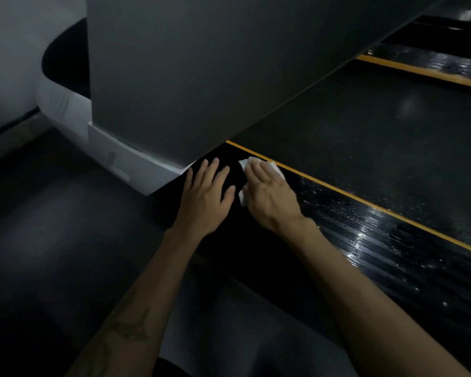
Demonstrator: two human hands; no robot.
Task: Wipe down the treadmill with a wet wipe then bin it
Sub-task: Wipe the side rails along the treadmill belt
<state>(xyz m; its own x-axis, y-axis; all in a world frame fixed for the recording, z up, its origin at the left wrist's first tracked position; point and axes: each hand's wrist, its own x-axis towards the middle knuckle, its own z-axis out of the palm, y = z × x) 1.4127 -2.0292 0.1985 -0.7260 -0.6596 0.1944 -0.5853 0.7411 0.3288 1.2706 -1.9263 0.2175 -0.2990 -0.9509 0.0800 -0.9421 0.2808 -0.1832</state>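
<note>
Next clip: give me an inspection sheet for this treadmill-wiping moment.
Surface: ribbed black side rail, glossy and wet-looking, orange stripe along the belt.
Job's things: white wet wipe flat on the rail; no bin in view.
Clutter: nothing seen.
Hands: right hand presses the wipe, fingers straight; left hand rests flat beside it.
Cables: nothing seen.
Surroundings: grey upright, white base cover, dark floor; dim light.

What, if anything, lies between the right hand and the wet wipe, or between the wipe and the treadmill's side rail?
Nothing visible. The right hand presses flat on the wet wipe, which lies directly on the ribbed side rail beside the orange stripe.
</note>
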